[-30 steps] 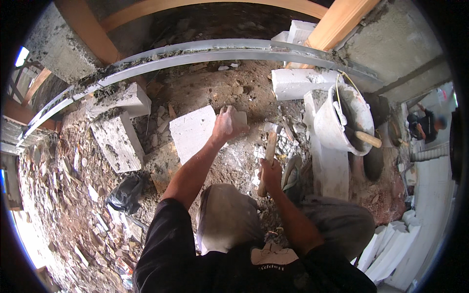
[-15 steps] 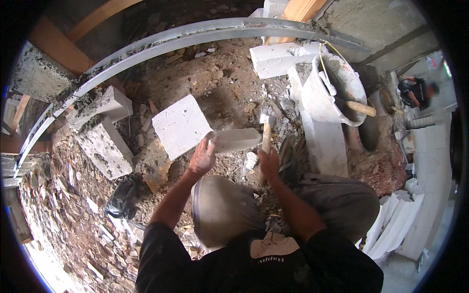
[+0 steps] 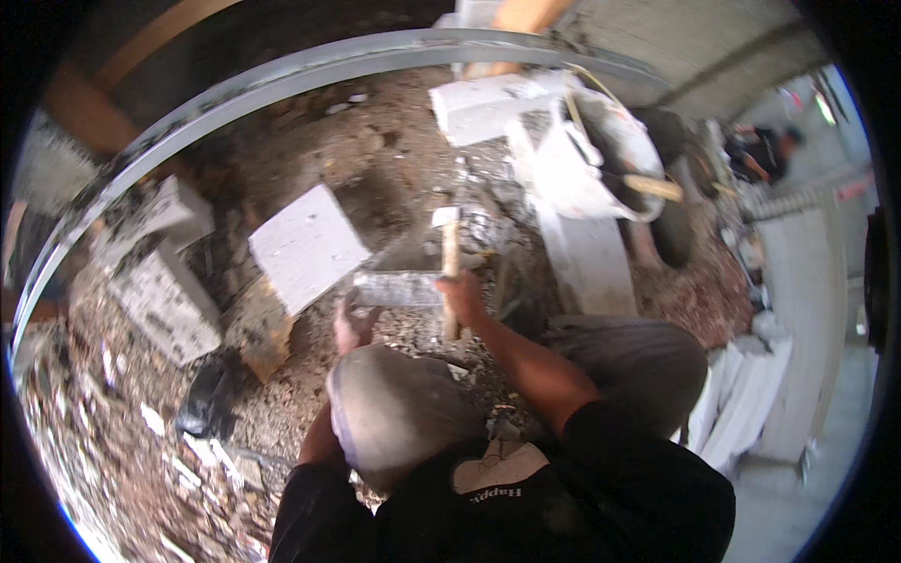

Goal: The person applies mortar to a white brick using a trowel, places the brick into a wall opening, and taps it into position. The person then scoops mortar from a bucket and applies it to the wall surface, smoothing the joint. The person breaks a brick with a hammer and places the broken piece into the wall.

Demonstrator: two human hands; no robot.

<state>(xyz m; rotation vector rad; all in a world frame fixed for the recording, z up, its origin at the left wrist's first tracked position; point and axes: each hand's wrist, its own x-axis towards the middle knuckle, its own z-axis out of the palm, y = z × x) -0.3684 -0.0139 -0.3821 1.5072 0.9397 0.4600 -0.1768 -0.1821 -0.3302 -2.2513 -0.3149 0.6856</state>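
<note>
My right hand (image 3: pixel 462 296) is closed round the wooden handle of a hammer (image 3: pixel 450 246), which stands nearly straight away from me with its pale head at the far end. The handle crosses the right end of a narrow piece of block (image 3: pixel 399 289) with a rough, speckled grey-white face. At that piece's near left corner is my left hand (image 3: pixel 355 325), its fingers bent against the edge and somewhat blurred. Just beyond on the left lies a larger white block (image 3: pixel 310 248), apart from the hammer.
A white mortar-smeared bucket (image 3: pixel 601 169) with a wooden-handled tool (image 3: pixel 653 188) in it stands on white blocks at right. Dirty blocks (image 3: pixel 167 302) and a black plastic bag (image 3: pixel 208 394) lie left. A metal rail (image 3: pixel 310 77) curves across the back. Another person (image 3: pixel 756 153) is far right.
The whole view has shifted, so the surroundings sit further left. The narrow piece has turned to a rougher face and come nearer me. My left hand has moved down to its near corner.
</note>
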